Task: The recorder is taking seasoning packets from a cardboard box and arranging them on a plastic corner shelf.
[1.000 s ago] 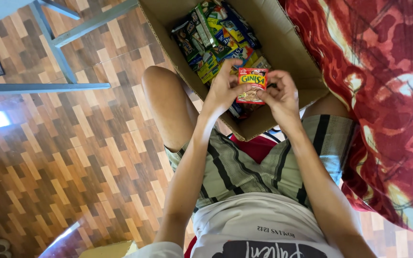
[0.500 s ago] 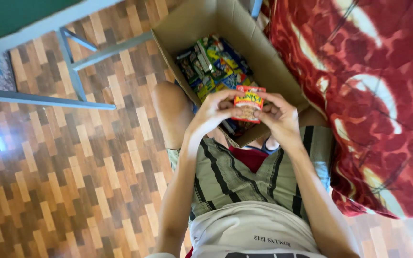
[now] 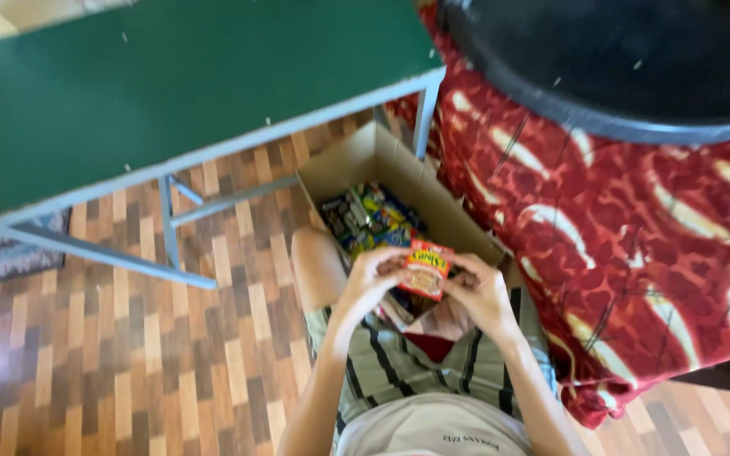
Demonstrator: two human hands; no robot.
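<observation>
Head view: we pinch the small red-orange packet [image 3: 427, 268] between both sets of fingers, left hand [image 3: 372, 276] and right hand [image 3: 482, 291] gripping opposite edges above the cardboard box [image 3: 365, 160].

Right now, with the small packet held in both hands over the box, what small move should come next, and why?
Probably lift the small red and orange packet a little toward the green table. Both the left hand and the right hand pinch its edges, above the open cardboard box of similar packets, so it seems freshly taken out.
</observation>
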